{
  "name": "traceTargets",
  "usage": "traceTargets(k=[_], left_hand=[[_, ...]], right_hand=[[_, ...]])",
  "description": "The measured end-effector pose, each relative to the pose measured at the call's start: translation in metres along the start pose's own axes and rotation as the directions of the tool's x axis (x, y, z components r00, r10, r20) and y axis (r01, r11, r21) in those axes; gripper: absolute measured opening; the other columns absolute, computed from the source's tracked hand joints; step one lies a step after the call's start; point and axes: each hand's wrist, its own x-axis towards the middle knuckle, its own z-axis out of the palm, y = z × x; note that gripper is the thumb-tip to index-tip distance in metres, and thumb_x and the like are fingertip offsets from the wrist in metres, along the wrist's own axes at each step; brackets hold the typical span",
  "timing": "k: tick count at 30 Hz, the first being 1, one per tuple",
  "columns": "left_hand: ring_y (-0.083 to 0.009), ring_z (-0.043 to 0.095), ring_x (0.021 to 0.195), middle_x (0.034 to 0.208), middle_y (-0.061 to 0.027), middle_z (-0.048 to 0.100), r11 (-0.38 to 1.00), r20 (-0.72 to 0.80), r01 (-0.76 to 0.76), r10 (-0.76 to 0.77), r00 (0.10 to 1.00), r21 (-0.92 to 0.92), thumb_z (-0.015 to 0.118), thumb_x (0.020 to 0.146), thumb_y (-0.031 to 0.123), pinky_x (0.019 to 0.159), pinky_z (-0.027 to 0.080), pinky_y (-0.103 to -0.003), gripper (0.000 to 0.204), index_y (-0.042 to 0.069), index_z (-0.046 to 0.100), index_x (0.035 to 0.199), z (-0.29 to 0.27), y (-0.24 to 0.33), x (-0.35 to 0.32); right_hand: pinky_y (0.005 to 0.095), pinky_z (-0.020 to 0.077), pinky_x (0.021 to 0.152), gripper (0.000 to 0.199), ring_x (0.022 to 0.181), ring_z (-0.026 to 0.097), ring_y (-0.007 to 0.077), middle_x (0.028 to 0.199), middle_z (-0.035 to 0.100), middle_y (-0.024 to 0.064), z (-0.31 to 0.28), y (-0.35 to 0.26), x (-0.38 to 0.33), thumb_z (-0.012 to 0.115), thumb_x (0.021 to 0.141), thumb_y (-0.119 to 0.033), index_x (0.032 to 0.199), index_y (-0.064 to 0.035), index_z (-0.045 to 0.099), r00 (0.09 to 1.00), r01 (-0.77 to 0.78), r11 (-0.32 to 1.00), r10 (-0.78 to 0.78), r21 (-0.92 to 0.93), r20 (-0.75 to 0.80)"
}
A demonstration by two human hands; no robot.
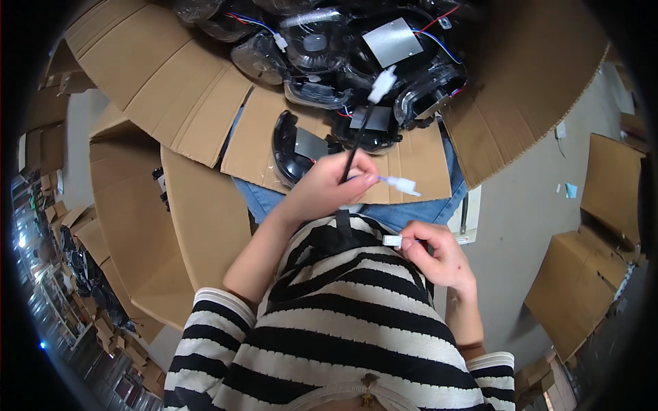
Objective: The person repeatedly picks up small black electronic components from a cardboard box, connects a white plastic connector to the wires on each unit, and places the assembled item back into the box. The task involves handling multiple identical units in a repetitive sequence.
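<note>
My left hand [332,181] is closed on a thin cable, above a cardboard flap across my lap. From its fingers a black cable [356,144] runs up to a white plug connector [384,83]. A second white connector [403,185] sticks out to the right of the fingertips on a thin bluish wire. Close to my waist, my right hand [437,253] pinches a small white connector [393,241]; whatever wire is behind it is mostly hidden. Just beyond my left hand lies a black plastic housing [288,147] with a silver plate, touching the cardboard.
A large open carton [164,89] ahead holds several glossy black housings [315,44], some with silver plates [393,42] and red and blue wires. Another open carton [137,226] stands at left. More cardboard boxes [572,294] sit on the grey floor at right.
</note>
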Motion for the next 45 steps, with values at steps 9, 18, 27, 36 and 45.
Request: traceTargets(k=[9,18,27,36,45], left_hand=[[-0.0057,0.048,0.055,0.065,-0.0018,0.052,0.980,-0.185,-0.184,0.168,0.968,-0.070,0.044,0.086,0.005,0.053,0.037,-0.017,0.016,0.000,0.043,0.101,-0.012,0.035,0.027],[-0.0128,0.052,0.057,0.064,-0.0047,0.055,0.928,0.108,-0.339,0.325,0.939,0.154,0.046,0.085,0.010,0.053,0.040,-0.024,0.016,0.000,0.059,0.083,-0.004,0.076,-0.001],[-0.0201,0.049,0.054,0.060,-0.0069,0.052,0.987,0.397,-0.161,0.159,0.904,-0.027,0.046,0.082,0.009,0.050,0.035,-0.030,0.021,0.000,0.053,0.064,0.005,0.035,-0.020],[-0.0146,0.046,0.048,0.053,-0.0033,0.049,0.988,0.479,-0.047,0.111,0.871,-0.144,0.043,0.085,0.013,0.048,0.033,-0.027,0.028,0.003,0.046,0.059,0.007,0.014,-0.032],[-0.0127,0.045,0.049,0.054,-0.0026,0.049,0.985,0.468,-0.119,0.165,0.868,-0.125,0.042,0.087,0.016,0.047,0.033,-0.026,0.029,0.002,0.045,0.061,0.012,0.017,-0.026]], right_hand=[[0.0221,0.0282,0.042,0.009,0.046,0.037,0.0066,0.057,0.046,0.0010,-0.017,0.006,-0.007,0.051,0.079,-0.008,0.074,-0.0009,0.053,0.996,-0.005,1.000,0.002,-0.023,-0.094],[0.0246,0.0280,0.042,0.004,0.046,0.038,0.0116,0.058,0.044,0.0035,-0.020,-0.025,-0.009,0.051,0.076,-0.003,0.074,-0.0003,0.053,0.981,0.190,0.978,-0.194,-0.091,-0.030],[0.0257,0.0299,0.044,0.001,0.049,0.040,0.0141,0.059,0.045,0.0047,-0.018,-0.036,-0.019,0.054,0.072,0.000,0.073,0.0011,0.053,0.942,0.298,0.954,-0.296,-0.010,-0.156],[0.0313,0.0374,0.050,0.003,0.055,0.047,0.0227,0.062,0.049,0.0087,-0.004,-0.039,-0.009,0.055,0.071,-0.001,0.073,0.0008,0.053,0.937,0.344,0.928,-0.350,-0.140,-0.019],[0.0311,0.0361,0.048,0.003,0.053,0.046,0.0234,0.060,0.047,0.0093,-0.006,-0.044,-0.021,0.055,0.069,0.000,0.071,0.0001,0.053,0.956,0.235,0.956,-0.260,-0.178,-0.135]])
